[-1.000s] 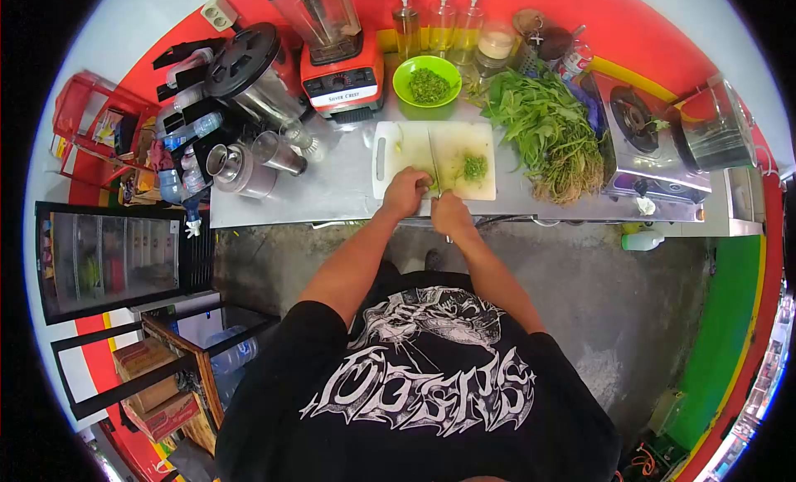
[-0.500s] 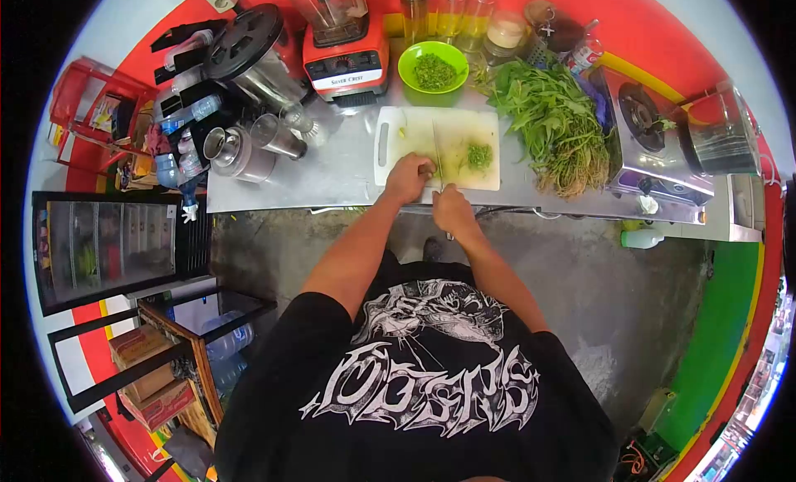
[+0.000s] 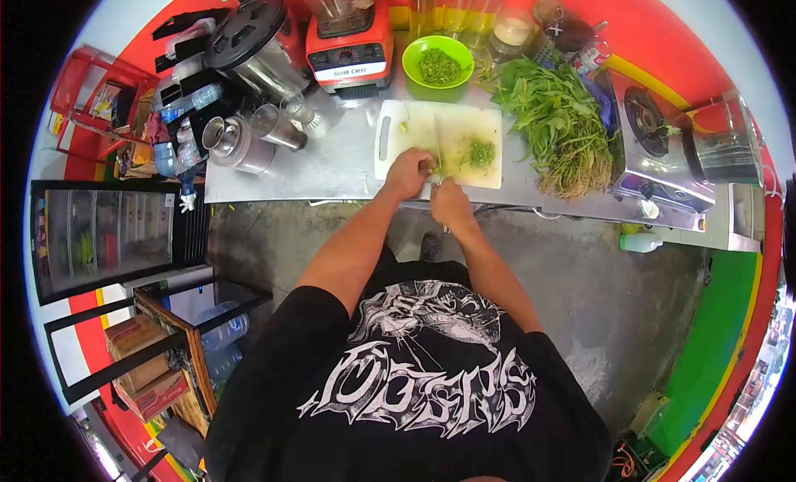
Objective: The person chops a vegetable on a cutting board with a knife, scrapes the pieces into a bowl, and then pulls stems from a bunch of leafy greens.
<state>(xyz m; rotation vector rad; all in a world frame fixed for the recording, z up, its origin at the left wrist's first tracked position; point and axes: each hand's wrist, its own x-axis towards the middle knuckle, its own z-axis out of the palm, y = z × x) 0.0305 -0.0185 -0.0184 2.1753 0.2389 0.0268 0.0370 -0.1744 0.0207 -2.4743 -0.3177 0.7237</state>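
Observation:
A white cutting board (image 3: 385,167) lies at the front edge of the metal counter. My right hand (image 3: 450,205) is closed around the handle of a knife (image 3: 439,142), whose blade points away from me across the board. Just left of the blade, my left hand (image 3: 410,173) rests with curled fingers on the board's near edge. What those fingers pinch, if anything, is too small to make out. A small heap of chopped greens (image 3: 480,153) sits on the board right of the blade. Behind the board, a lime-green bowl (image 3: 431,94) holds more chopped greens (image 3: 439,66).
Right of the board lies a big bunch of leafy greens (image 3: 543,109), roots toward me, beside a gas stove (image 3: 659,154). A red blender (image 3: 348,55), metal cups (image 3: 236,146) and a steel container (image 3: 269,59) stand to the left. Glass bottles (image 3: 456,13) line the back.
The whole view has shifted slightly. Both hands keep nearly the same place on the board, with the knife still between them.

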